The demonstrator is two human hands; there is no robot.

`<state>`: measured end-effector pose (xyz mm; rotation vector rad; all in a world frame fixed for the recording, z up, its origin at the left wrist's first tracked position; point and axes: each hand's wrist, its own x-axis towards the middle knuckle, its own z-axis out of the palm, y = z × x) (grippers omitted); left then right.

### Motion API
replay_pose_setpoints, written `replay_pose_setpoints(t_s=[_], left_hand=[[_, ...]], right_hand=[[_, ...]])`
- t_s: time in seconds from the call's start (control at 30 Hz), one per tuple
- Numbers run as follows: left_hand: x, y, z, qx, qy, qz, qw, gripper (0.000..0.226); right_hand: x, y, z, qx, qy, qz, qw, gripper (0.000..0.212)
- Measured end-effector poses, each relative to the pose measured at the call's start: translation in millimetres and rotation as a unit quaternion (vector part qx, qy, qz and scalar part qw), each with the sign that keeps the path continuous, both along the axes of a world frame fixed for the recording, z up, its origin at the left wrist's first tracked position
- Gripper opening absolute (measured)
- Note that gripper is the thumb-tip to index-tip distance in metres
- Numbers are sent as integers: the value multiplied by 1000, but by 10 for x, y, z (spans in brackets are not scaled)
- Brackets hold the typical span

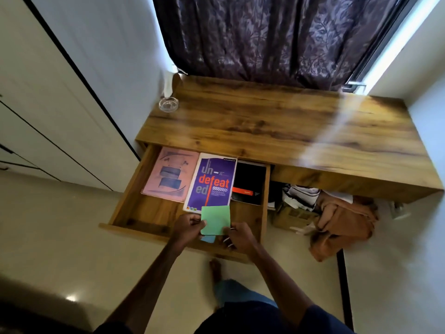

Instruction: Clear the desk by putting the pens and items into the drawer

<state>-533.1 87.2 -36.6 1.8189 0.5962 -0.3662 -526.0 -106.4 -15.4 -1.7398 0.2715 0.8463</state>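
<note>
From my seat, the biggest thing in view is a dark purple curtain (277,37) with a leafy woven pattern, hanging in folds behind the bench (277,121). The bench is a long slab of glossy, knotty wood grain, with a streak of glare across its right half. Its left drawer (131,186) is pulled wide open, a shallow box in the same wood. Under the bench to the right lies a crumpled rust-brown cloth (342,220), soft and heaped on the floor.

Three flat things lie side by side in the drawer. A pink booklet (169,173) with smudged blue print is on the left. A purple notebook (212,182) with orange lettering is in the middle. A matte black book (250,179) is on the right.

Over the drawer's front end, I see the left grip (190,226) pinching the left edge of a square green pad (215,219) of paper. The right grip (237,237) pinches its lower right corner. Small shiny bits sit at the right fingers; I cannot tell what they are.

A round clear glass dish (168,104) stands on the bench's far left corner. A small blue note (208,238) peeks out just below the pad.
</note>
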Motion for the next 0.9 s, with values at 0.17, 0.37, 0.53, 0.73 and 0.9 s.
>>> replay_pose_setpoints(t_s=[0.17,0.37,0.53,0.73,0.9], left_hand=[[273,515,-275,-1,46,12,999,6],[588,1245,-560,41,93,45,994,15],[719,1604,-529,94,145,16,985,20],[887,1979,-687,124,205,-55,969,33],[966,2165,-748,158,230,-108,954,36]], right_hand=[[255,557,-317,-14,48,-18,999,21],[595,992,-497,-25,98,56,993,21],[670,1174,-267,-7,69,-40,997,27],[598,1371,-336,-32,52,-122,991,16],[394,1613,-305,-99,34,-136,985,5]])
